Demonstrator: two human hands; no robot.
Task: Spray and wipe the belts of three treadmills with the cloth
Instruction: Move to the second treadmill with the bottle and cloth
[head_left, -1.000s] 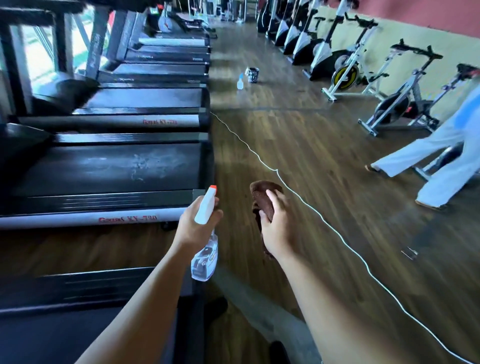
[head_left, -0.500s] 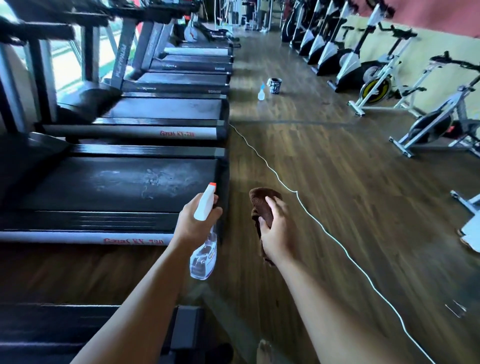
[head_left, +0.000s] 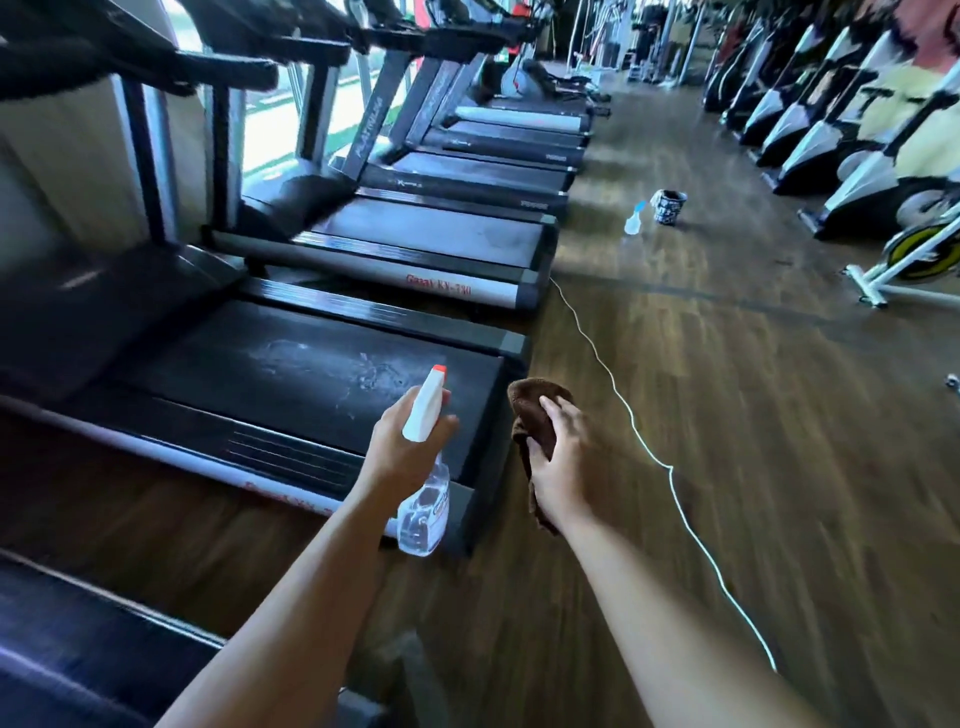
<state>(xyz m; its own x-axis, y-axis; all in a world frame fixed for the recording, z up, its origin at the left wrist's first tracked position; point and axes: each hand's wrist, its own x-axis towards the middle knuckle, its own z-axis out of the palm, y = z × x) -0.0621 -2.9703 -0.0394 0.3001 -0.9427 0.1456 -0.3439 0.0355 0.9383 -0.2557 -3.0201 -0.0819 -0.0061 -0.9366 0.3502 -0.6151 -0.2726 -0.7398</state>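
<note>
My left hand (head_left: 402, 452) grips a clear spray bottle (head_left: 423, 512) with a white, orange-tipped head, held over the rear end of the nearest full treadmill. That treadmill's black belt (head_left: 311, 374) carries pale smears in its middle. Just to the right, my right hand (head_left: 563, 462) holds a bunched brown cloth (head_left: 535, 415) above the wooden floor. A second treadmill belt (head_left: 441, 234) lies beyond, and more treadmills run in a row toward the back. The edge of another treadmill (head_left: 78, 649) shows at the bottom left.
A thin white cord (head_left: 670, 473) snakes across the wooden floor on the right. Further back stand a second spray bottle (head_left: 635, 221) and a small patterned pot (head_left: 668, 207). Exercise bikes (head_left: 857, 156) line the right wall.
The view has swung left and forward, bringing the smeared belt closer. Both hands kept their grip and stayed side by side. The person in white at the right is out of view.
</note>
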